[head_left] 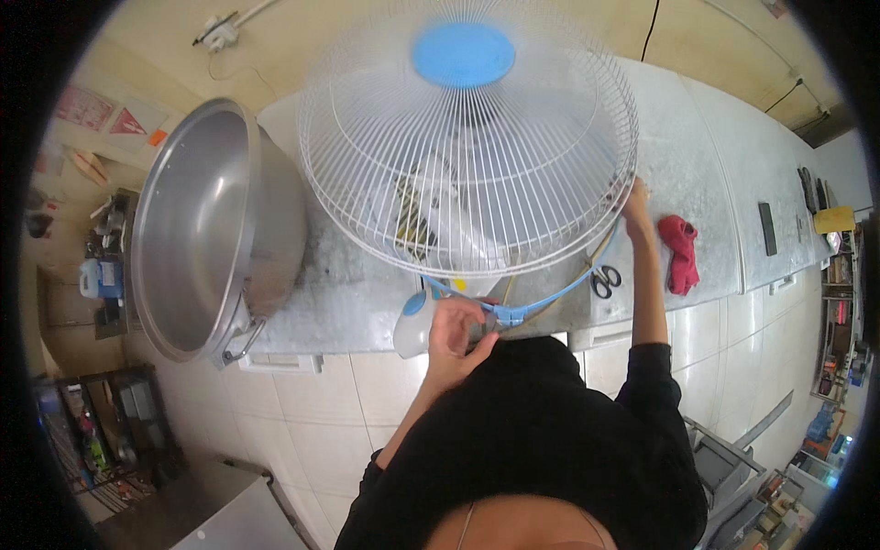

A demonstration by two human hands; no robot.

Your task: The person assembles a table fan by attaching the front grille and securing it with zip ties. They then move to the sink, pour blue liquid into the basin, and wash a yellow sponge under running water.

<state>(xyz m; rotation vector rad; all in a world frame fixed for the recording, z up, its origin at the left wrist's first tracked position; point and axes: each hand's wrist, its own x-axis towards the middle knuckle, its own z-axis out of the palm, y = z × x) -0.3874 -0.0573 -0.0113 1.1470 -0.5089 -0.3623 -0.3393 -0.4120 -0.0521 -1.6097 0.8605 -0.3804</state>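
A fan with a round white wire grille [385,197] and a blue centre disc [463,55] stands on the metal worktop in front of me. A blue band [559,301] with a clip runs loosely below the grille's near edge. My left hand [456,332] is curled round a grey part beside that clip, next to the white and blue fan body [412,327]. At the grille's right edge my right hand [634,200] grips the rim, its fingertips partly hidden. Black-handled scissors [604,280] lie left of my right forearm. Through the wires a clear plastic bag [458,215] shows.
A large steel pot [277,220] lies tipped on its side at the left. Right of my forearm is a crumpled red cloth [679,255]. Farther right lie a dark flat object [767,228] and a yellow item [834,219]. The metal worktop [678,128] meets the wall behind.
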